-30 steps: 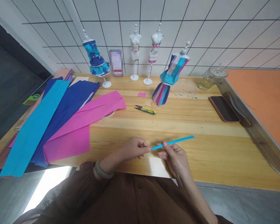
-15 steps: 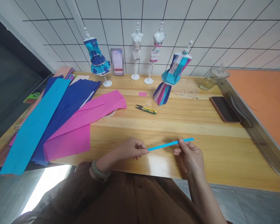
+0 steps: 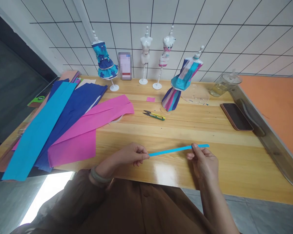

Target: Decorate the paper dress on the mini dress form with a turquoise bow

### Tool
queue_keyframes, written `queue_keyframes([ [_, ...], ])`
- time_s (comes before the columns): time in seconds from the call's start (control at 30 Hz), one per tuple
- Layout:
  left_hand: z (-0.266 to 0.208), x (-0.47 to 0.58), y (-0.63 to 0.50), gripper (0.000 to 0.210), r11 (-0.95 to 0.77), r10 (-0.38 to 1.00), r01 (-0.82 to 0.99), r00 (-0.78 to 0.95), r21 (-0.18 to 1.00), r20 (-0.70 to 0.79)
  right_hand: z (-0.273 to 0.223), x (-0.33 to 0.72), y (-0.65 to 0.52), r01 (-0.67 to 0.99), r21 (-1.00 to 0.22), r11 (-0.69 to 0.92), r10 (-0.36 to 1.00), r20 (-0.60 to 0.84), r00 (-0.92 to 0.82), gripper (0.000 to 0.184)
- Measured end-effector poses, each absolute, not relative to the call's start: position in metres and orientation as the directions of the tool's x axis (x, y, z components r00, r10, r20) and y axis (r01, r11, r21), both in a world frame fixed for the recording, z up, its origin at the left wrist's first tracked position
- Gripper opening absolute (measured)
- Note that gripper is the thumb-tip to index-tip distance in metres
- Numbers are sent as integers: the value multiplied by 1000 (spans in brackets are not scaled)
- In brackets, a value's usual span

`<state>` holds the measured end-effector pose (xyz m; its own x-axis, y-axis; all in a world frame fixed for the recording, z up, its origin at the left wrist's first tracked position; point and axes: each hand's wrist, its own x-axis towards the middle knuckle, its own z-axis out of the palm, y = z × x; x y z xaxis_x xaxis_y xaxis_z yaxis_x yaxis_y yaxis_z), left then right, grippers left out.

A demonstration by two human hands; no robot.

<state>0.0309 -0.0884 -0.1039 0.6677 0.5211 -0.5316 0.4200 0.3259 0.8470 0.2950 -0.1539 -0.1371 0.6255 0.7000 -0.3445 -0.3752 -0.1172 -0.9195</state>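
Observation:
A narrow bright-blue strip [image 3: 171, 150], of paper or cloth, is stretched between my two hands above the front of the wooden table. My left hand [image 3: 134, 154] pinches its left end between thumb and fingers. On the other side, my right hand [image 3: 204, 159] grips the strip close to its right end, and a short tail sticks out past the fingers. Thread snips [image 3: 154, 115] with yellow and green handles lie farther back. To the left are a pink sheet [image 3: 95, 118], a dark-blue sheet [image 3: 75, 107] and a light-blue sheet [image 3: 40, 130], overlapping.
Along the wall stand a mini dress form in a blue ruffled dress [image 3: 104, 61], two white dress forms [image 3: 146, 48], and one in a striped dress [image 3: 183, 78]. A phone [image 3: 236, 116] and a glass teapot [image 3: 226, 85] are at the right. A pink scrap [image 3: 150, 99] lies behind the snips.
My hands have moved apart, left hand leftward and right hand rightward, so a longer stretch of the blue strip shows between them. The view has shifted slightly.

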Motion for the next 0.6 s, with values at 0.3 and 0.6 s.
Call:
queue_keyframes([
  [0.3,-113,24,-80,37,361,538,488,587,795,-605,-141,307,-145,-65,-971,-228,737,-216,641,40],
  [0.6,-113,17,-72,45,506,547,242,652,828,-525,-142,316,-145,119,-968,-222,855,-135,500,51],
])
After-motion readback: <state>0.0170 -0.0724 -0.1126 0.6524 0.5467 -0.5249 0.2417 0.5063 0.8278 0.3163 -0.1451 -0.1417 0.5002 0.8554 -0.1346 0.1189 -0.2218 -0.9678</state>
